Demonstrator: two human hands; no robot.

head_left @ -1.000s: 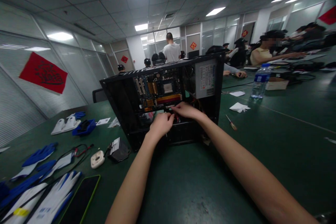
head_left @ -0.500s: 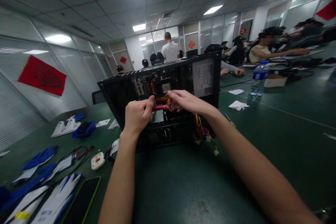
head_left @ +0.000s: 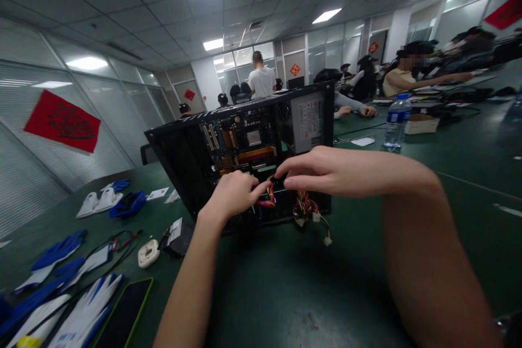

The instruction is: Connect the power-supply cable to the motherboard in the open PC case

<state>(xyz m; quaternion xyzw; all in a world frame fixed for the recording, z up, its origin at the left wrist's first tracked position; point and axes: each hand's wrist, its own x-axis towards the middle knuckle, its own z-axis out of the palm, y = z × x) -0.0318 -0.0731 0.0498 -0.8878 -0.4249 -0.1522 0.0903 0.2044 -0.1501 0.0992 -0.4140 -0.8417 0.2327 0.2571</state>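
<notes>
Left hand (head_left: pixel 232 193) has its thumb against the coloured cables (head_left: pixel 267 203), probably steadying them, but can't tell if those fingers are clamped. Right hand's (head_left: pixel 322 171) thumb and index are slightly apart by the wires, maybe for guiding. PC case (head_left: pixel 173 155) stands in from the desk's (head_left: pixel 265 283) left edge, open side facing the hands, I guess for easy reach.

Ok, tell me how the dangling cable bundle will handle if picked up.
The cable bundle will probably flop, since its thin wires hang loosely curled. The pale connectors at the ends will likely swing and might snag on the nearby case.
</notes>
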